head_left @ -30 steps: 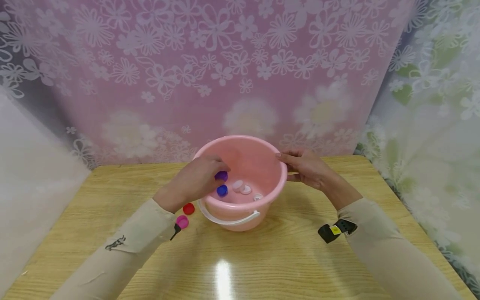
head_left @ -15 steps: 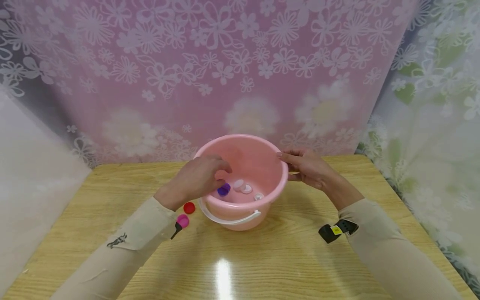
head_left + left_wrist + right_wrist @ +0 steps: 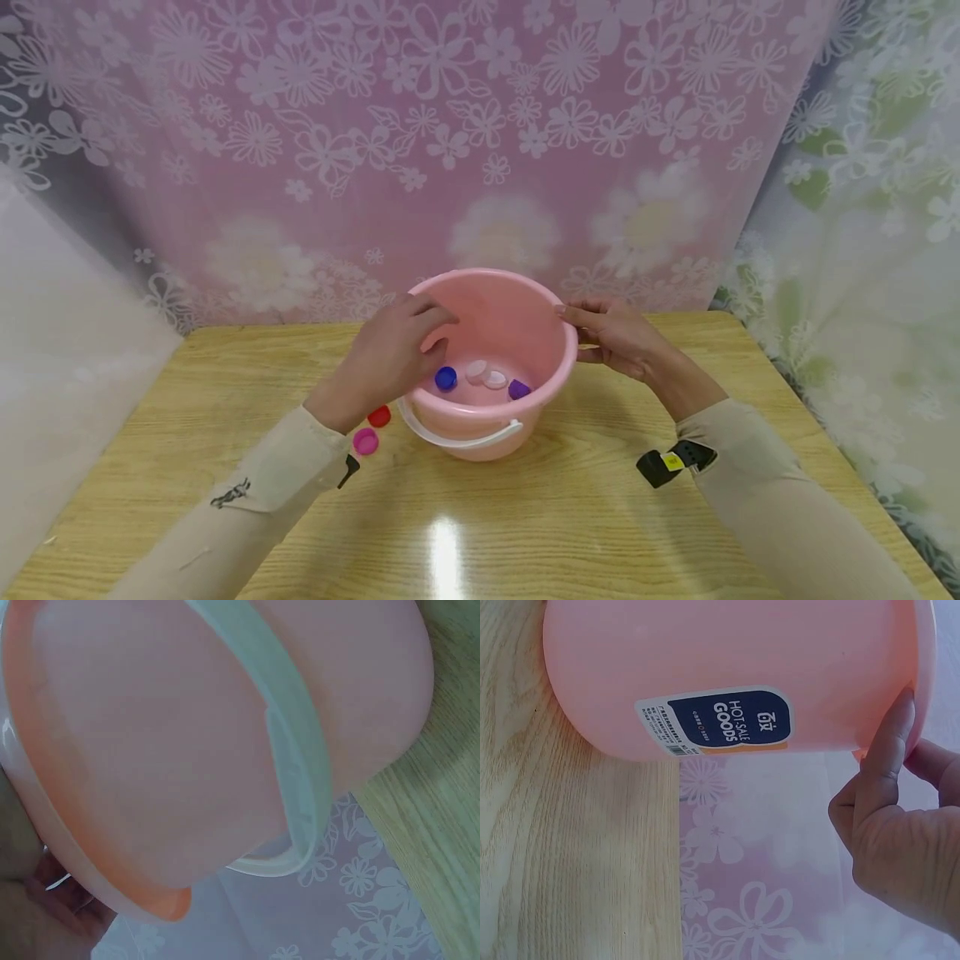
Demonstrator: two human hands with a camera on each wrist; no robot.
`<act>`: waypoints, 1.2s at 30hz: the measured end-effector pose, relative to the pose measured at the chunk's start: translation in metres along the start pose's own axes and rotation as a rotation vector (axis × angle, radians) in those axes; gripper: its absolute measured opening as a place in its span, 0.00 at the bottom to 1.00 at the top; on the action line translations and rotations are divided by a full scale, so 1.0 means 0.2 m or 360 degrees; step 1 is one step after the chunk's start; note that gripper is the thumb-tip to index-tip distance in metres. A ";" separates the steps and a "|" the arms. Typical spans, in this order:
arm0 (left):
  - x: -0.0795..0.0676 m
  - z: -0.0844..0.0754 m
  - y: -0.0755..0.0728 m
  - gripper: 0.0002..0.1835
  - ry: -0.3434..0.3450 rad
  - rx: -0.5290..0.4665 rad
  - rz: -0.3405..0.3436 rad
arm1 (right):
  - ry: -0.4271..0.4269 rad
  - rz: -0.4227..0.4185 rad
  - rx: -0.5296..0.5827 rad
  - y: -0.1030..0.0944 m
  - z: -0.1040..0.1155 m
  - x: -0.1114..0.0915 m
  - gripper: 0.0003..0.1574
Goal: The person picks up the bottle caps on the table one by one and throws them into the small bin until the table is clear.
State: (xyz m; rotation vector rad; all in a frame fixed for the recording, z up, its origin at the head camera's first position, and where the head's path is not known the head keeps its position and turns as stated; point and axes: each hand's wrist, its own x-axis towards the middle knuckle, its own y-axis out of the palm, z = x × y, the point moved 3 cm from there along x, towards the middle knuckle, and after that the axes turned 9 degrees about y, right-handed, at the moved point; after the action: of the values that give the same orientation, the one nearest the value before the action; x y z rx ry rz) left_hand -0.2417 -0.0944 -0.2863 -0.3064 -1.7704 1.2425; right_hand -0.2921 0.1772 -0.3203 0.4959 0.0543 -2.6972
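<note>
A pink bucket (image 3: 498, 312) stands upright on the table, its white handle (image 3: 292, 697) hanging down in front. My left hand (image 3: 390, 350) is over the left rim, fingers loosely bent above the inside, holding nothing. On the opposite side, my right hand (image 3: 618, 337) pinches the rim, thumb inside and fingers outside, as the right wrist view also shows. Inside the bucket lie a blue bottle cap (image 3: 446, 379), a purple cap (image 3: 519, 389), a pale pink cap (image 3: 476, 372) and a white cap (image 3: 495, 380).
A red cap (image 3: 379, 416) and a magenta cap (image 3: 366, 442) lie on the wooden table (image 3: 555, 517), left of the bucket near my left wrist. Behind the table hangs a pink flowered curtain (image 3: 360, 167). A black strapped device (image 3: 660, 467) sits at my right wrist.
My left hand has let go of the purple cap, which has dropped and moved right across the bucket's bottom. That hand has risen slightly. The right hand keeps its hold on the rim.
</note>
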 end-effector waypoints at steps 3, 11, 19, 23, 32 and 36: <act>-0.03 0.02 0.00 0.12 0.0022 0.0049 -0.0232 | -0.0001 0.0003 0.0013 0.00 0.00 0.00 0.31; -0.15 0.17 -0.02 0.16 -0.0305 -0.0129 -0.0454 | 0.0004 -0.0001 0.0002 -0.02 0.00 0.00 0.31; -0.41 0.38 0.00 0.16 -0.0680 -0.0174 -0.0198 | 0.0020 -0.0023 0.0017 -0.02 -0.01 0.00 0.29; -0.53 0.44 0.06 0.17 -0.0758 -0.0202 0.0158 | 0.0026 -0.0019 0.0027 -0.01 -0.01 0.00 0.29; -0.67 0.47 0.18 0.19 -0.0694 -0.0255 0.0595 | 0.0000 -0.0006 0.0018 0.00 0.00 0.00 0.29; -0.71 0.47 0.22 0.18 -0.0688 -0.0237 0.0667 | 0.0002 -0.0007 0.0021 0.00 0.01 0.00 0.29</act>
State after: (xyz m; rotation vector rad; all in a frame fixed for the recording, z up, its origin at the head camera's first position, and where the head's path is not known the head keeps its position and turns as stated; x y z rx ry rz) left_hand -0.2502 -0.2229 -0.4055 -0.5485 -2.2543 1.5596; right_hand -0.2932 0.1767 -0.3196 0.5016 0.0383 -2.7034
